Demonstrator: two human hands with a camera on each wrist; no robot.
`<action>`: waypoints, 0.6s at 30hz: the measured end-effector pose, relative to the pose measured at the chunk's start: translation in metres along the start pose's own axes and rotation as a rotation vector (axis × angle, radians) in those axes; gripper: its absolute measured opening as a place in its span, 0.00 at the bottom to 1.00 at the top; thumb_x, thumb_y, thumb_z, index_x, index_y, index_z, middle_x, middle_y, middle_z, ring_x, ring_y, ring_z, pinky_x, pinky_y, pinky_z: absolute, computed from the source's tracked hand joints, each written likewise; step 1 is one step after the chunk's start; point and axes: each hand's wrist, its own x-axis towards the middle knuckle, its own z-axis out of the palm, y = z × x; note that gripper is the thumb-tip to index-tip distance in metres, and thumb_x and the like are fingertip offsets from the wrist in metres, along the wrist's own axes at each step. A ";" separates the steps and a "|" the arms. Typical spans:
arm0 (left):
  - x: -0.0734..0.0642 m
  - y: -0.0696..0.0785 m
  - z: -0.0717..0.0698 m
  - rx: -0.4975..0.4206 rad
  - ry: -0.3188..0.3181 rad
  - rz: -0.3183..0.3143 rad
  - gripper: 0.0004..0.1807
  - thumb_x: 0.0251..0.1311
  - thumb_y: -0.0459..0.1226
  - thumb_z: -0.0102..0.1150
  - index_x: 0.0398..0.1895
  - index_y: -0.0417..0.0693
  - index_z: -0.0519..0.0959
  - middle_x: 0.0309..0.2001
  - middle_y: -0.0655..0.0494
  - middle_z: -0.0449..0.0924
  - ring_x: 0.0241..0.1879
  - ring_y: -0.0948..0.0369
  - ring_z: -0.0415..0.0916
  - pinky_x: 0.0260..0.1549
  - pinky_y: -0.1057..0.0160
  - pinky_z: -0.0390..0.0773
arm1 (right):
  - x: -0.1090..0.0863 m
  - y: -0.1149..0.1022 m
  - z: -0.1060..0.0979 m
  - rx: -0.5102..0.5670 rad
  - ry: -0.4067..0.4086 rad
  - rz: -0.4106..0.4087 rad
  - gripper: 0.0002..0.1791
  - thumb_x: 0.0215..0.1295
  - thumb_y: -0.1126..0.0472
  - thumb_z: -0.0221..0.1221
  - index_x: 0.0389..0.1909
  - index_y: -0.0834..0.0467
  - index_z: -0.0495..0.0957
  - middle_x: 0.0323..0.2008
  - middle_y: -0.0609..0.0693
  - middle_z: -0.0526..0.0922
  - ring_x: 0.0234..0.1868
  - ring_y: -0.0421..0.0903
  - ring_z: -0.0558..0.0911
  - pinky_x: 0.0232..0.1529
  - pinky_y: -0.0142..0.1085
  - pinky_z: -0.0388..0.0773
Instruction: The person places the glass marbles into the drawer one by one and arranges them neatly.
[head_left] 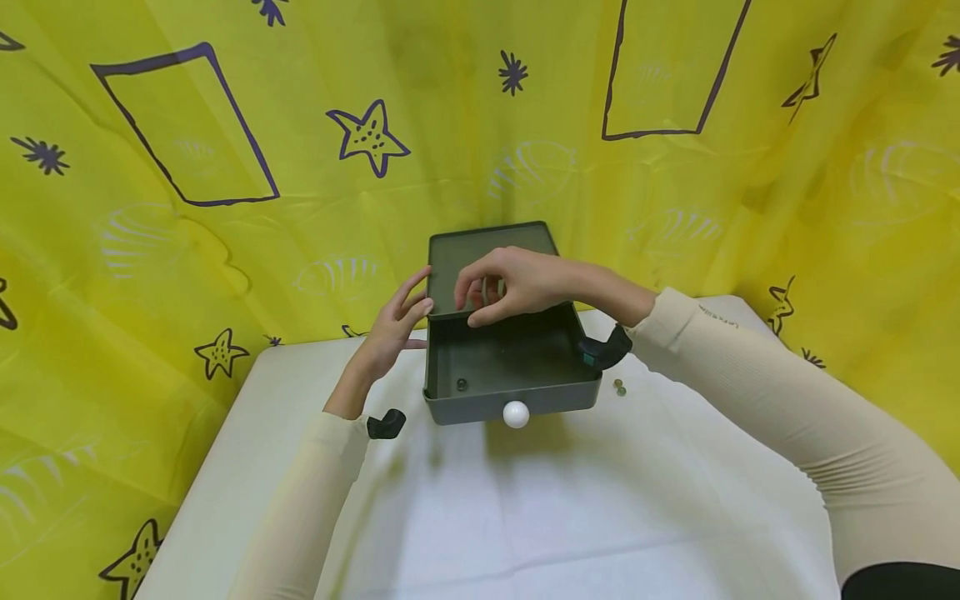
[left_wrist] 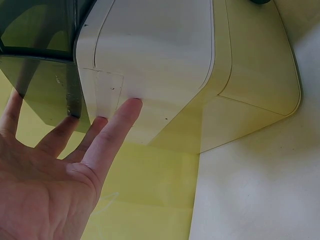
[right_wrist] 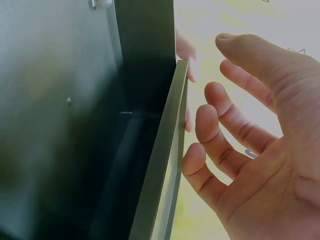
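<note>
A dark grey box-like drawer (head_left: 513,398) with a round white knob (head_left: 516,414) faces me, its inside showing. Behind it is a flat grey panel (head_left: 450,250) with a raised rim. A small dark ring-like piece (head_left: 462,384) lies inside, at the front left. My left hand (head_left: 385,340) is at the box's left side with fingers spread; in the left wrist view its fingertips (left_wrist: 132,103) touch or nearly touch a pale side wall (left_wrist: 150,60). My right hand (head_left: 517,283) hovers above the panel's near edge, fingers loosely bent; the right wrist view shows nothing held.
Two small greenish pieces (head_left: 619,387) lie on the white-covered table (head_left: 480,517), right of the box. A yellow curtain (head_left: 435,67) with dark star drawings hangs close behind. Dark wrist devices sit on both sleeves, the right one (head_left: 603,350) near the box's right wall.
</note>
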 end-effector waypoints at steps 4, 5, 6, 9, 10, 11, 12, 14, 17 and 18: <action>0.000 0.000 0.000 -0.007 -0.002 -0.002 0.34 0.75 0.49 0.53 0.81 0.74 0.56 0.80 0.48 0.53 0.76 0.46 0.56 0.57 0.30 0.72 | -0.001 0.000 0.000 0.001 0.009 -0.004 0.12 0.66 0.55 0.69 0.47 0.55 0.84 0.37 0.43 0.85 0.37 0.41 0.82 0.45 0.44 0.81; 0.000 0.000 0.000 -0.007 -0.002 -0.003 0.34 0.75 0.49 0.53 0.81 0.74 0.56 0.80 0.48 0.53 0.76 0.46 0.56 0.57 0.30 0.72 | -0.001 0.000 -0.001 0.003 0.010 -0.004 0.12 0.66 0.55 0.69 0.47 0.55 0.84 0.37 0.43 0.85 0.37 0.41 0.82 0.45 0.44 0.81; 0.000 0.000 0.000 -0.009 -0.002 -0.005 0.34 0.75 0.49 0.53 0.81 0.74 0.56 0.80 0.48 0.53 0.76 0.46 0.56 0.57 0.29 0.72 | -0.002 0.000 -0.001 0.005 0.011 -0.004 0.12 0.66 0.55 0.69 0.47 0.55 0.84 0.37 0.43 0.85 0.37 0.41 0.82 0.45 0.44 0.81; 0.000 0.000 0.000 -0.012 -0.004 -0.006 0.34 0.75 0.49 0.53 0.81 0.74 0.56 0.80 0.48 0.53 0.76 0.46 0.57 0.58 0.29 0.71 | -0.004 0.000 -0.002 0.004 0.013 -0.002 0.12 0.67 0.55 0.69 0.47 0.55 0.84 0.37 0.43 0.85 0.37 0.41 0.82 0.45 0.44 0.80; 0.000 0.000 0.001 -0.012 -0.005 -0.006 0.34 0.75 0.49 0.52 0.81 0.74 0.56 0.80 0.48 0.53 0.76 0.46 0.57 0.58 0.29 0.71 | -0.004 0.000 -0.002 0.003 0.015 -0.001 0.12 0.66 0.55 0.69 0.47 0.55 0.84 0.37 0.43 0.85 0.37 0.41 0.82 0.45 0.45 0.80; 0.000 0.000 0.001 -0.012 -0.005 -0.005 0.34 0.75 0.49 0.52 0.81 0.74 0.56 0.80 0.48 0.53 0.76 0.46 0.57 0.58 0.28 0.70 | -0.005 0.000 -0.002 0.001 0.017 0.000 0.12 0.66 0.55 0.69 0.47 0.55 0.84 0.37 0.43 0.85 0.37 0.41 0.82 0.45 0.45 0.80; 0.000 0.001 0.001 -0.013 -0.006 -0.005 0.34 0.75 0.49 0.52 0.81 0.74 0.56 0.80 0.48 0.53 0.76 0.46 0.56 0.58 0.28 0.70 | -0.006 0.000 -0.003 -0.001 0.020 0.002 0.12 0.66 0.55 0.69 0.47 0.55 0.84 0.37 0.43 0.85 0.37 0.41 0.82 0.45 0.45 0.80; 0.000 0.001 0.001 -0.008 -0.005 -0.003 0.34 0.75 0.49 0.52 0.81 0.74 0.56 0.80 0.48 0.52 0.76 0.46 0.56 0.58 0.29 0.71 | -0.007 0.000 -0.004 -0.006 0.025 0.007 0.12 0.66 0.55 0.70 0.47 0.55 0.84 0.37 0.43 0.85 0.37 0.41 0.82 0.45 0.44 0.81; -0.001 0.001 0.001 0.000 -0.004 0.000 0.34 0.75 0.49 0.52 0.81 0.73 0.55 0.80 0.48 0.52 0.77 0.46 0.55 0.58 0.29 0.71 | -0.008 -0.001 -0.006 -0.010 0.031 0.012 0.13 0.66 0.56 0.70 0.47 0.56 0.84 0.37 0.43 0.85 0.36 0.41 0.82 0.45 0.43 0.81; -0.001 0.001 0.001 0.001 -0.004 0.001 0.34 0.76 0.49 0.51 0.81 0.72 0.55 0.80 0.48 0.52 0.77 0.46 0.55 0.57 0.29 0.71 | -0.009 -0.001 -0.006 -0.012 0.032 0.014 0.13 0.66 0.56 0.70 0.47 0.56 0.85 0.37 0.43 0.85 0.36 0.41 0.82 0.44 0.43 0.81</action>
